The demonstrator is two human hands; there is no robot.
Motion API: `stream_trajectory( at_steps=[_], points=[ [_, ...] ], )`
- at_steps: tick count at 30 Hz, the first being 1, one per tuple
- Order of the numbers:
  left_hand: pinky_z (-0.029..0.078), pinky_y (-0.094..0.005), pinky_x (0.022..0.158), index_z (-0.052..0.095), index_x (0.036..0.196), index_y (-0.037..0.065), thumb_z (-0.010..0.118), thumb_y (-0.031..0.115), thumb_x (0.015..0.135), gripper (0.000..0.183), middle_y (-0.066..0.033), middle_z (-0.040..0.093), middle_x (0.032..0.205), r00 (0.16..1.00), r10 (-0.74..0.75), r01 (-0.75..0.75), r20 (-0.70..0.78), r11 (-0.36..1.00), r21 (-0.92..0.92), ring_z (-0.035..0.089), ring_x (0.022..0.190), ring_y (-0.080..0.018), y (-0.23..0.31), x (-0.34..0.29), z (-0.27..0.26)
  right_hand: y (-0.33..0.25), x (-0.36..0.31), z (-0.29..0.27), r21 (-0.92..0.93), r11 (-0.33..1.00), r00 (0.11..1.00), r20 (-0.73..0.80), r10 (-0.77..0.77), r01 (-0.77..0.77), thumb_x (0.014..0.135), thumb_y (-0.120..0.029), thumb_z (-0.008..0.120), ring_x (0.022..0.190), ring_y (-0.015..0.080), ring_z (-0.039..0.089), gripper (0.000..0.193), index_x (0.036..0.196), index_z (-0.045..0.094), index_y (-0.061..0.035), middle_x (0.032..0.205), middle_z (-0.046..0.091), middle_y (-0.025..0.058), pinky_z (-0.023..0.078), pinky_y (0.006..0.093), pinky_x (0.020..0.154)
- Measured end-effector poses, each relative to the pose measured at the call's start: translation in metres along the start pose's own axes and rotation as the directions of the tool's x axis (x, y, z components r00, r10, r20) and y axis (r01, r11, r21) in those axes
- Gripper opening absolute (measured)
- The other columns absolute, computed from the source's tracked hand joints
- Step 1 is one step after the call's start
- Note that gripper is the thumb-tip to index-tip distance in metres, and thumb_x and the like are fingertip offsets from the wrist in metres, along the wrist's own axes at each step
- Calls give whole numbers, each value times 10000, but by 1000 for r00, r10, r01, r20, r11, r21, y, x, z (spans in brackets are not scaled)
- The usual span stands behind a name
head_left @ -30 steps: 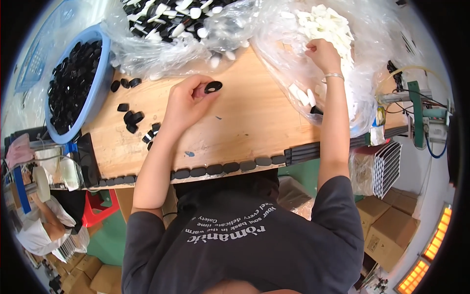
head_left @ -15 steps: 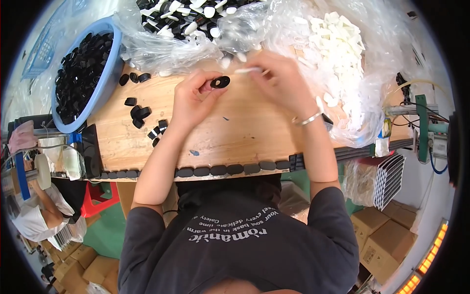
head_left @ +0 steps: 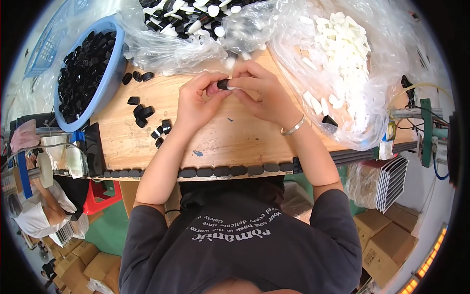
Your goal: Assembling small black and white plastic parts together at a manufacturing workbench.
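Observation:
My left hand [head_left: 199, 100] pinches a small black oval cap [head_left: 223, 84] between thumb and fingers, above the wooden table. Against it, my right hand [head_left: 262, 93] is closed, fingertips meeting the cap. Only a sliver of a white oval piece [head_left: 233, 88] shows between the right fingertips; the rest is covered. Several loose black caps [head_left: 141, 111] lie on the wood to the left of my left forearm. A heap of white pieces [head_left: 342, 49] rests on clear plastic to the right of my right hand.
A blue basin [head_left: 119, 61] full of black caps stands at the left. Beyond my hands, a clear plastic bag [head_left: 181, 55] borders a mixed black and white pile [head_left: 196, 14]. Dark pads [head_left: 238, 170] line the table's near edge. Another person [head_left: 46, 206] is at lower left.
My right hand has come left and nearer, bringing the white piece to the black cap. My left hand stays near its place, with the cap now turned edge-on.

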State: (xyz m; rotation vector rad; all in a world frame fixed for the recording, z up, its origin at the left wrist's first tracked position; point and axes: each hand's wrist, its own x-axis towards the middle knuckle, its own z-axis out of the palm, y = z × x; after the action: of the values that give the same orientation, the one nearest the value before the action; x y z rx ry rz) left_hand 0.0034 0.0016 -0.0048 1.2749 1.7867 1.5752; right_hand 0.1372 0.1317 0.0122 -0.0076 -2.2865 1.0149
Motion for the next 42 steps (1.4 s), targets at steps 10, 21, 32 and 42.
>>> stream_trajectory(
  at_steps=[10,21,32,42],
  points=[
    [484,-240,698,654,1044,41,674,-37,785,271,-22,630,850,978,-149,75,-144,901,-427,586,758,-86,-17,10,14,17,0,14,466,822,934,26,356,-326,861,10,626,897,127,593,282,1141,621,-20,1088,612,61,497,226,779],
    [491,-267,674,609,907,-5,620,-12,831,77,-65,641,816,974,125,-179,-188,935,-307,611,769,-125,-18,-5,18,6,-18,19,389,850,919,-23,395,-356,881,-38,598,785,82,520,134,991,614,35,967,572,32,413,191,649],
    [459,-340,669,517,852,4,551,-12,835,41,-120,523,837,966,220,-248,-138,940,-236,568,750,-260,-10,0,19,6,-14,20,343,883,934,-42,354,-320,930,-90,555,750,85,508,130,994,593,17,875,548,8,416,210,667],
    [408,-368,689,391,930,30,413,93,951,70,-131,476,859,966,236,-254,-103,937,-239,484,777,-252,-24,3,45,20,-19,22,254,906,903,-184,388,-338,915,-132,615,776,94,532,173,997,604,19,875,596,29,436,218,674]
  ],
)
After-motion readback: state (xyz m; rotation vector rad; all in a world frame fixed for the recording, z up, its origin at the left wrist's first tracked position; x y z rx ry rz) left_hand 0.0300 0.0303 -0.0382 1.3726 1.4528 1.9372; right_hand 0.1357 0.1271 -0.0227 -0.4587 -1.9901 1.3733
